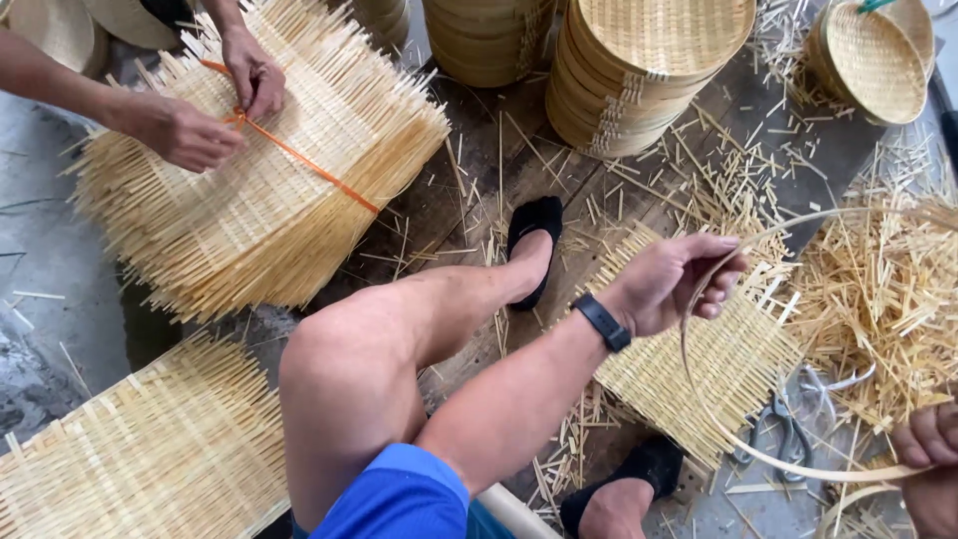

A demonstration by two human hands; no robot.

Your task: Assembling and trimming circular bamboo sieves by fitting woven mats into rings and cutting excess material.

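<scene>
Sitting low over the floor, the person is bending a long bamboo strip into a curve between both hands. Starting at the far left, a stack of flat woven mats is lying by the person's knee, and above it a co-worker's two hands are knotting an orange ribbon around a thick bundle of woven mats. Moving toward the middle, towers of finished round baskets are standing at the top, and the person's foot in a black sock is resting on dark planks littered with bamboo offcuts. Next, the left hand, wearing a black wristband, is curling its fingers loosely around the upper end of the strip, above a single woven mat that is lying on the floor. Just right of that mat, a pair of shears is lying among the scraps. At the right edge, the right hand is closing its fingers on the strip's lower end, though it is partly cut off by the frame.
</scene>
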